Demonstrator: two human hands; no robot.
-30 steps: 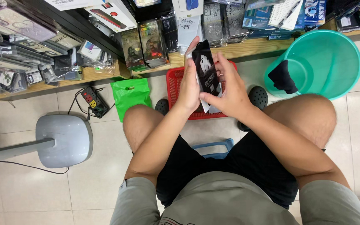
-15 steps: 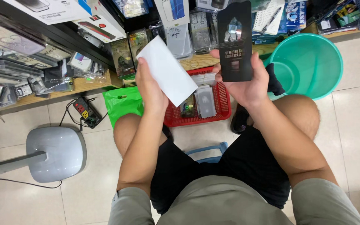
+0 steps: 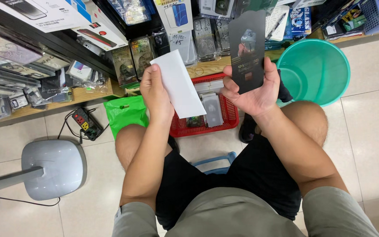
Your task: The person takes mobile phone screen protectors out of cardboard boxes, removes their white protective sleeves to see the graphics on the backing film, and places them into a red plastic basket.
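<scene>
The left hand [image 3: 156, 94] has its fingers [image 3: 148, 72] clamped together on a white card [image 3: 178, 85], thumb on the near face and the rest curled behind its left edge. Only the upper left part is pinched; most of the card juts out to the right and down, free of any support. That grip looks thin to me — a slight loosening and the card could slide out and drop into the red basket [image 3: 229, 116] on the floor just below it, among the flat packets lying there.

The right hand [image 3: 255, 90] holds a black packet [image 3: 246, 50] upright, fingers wrapped round its lower part, thumb across the left edge, palm behind. The upper half stands clear above the fingertips, so the packet is top-heavy in the grip and could tip away toward the shelf [image 3: 207, 68] of boxed goods on the far side.

Card and packet are apart, a clear gap between them — neither hand touches the other's thing.

Further out, a teal bucket [image 3: 325, 66] sits on the floor to the right, close by the right hand; a dropped packet might well land in it. A green bag [image 3: 126, 112] lies left of the basket, with a power strip [image 3: 84, 123] and a grey fan base [image 3: 53, 169] beyond.
</scene>
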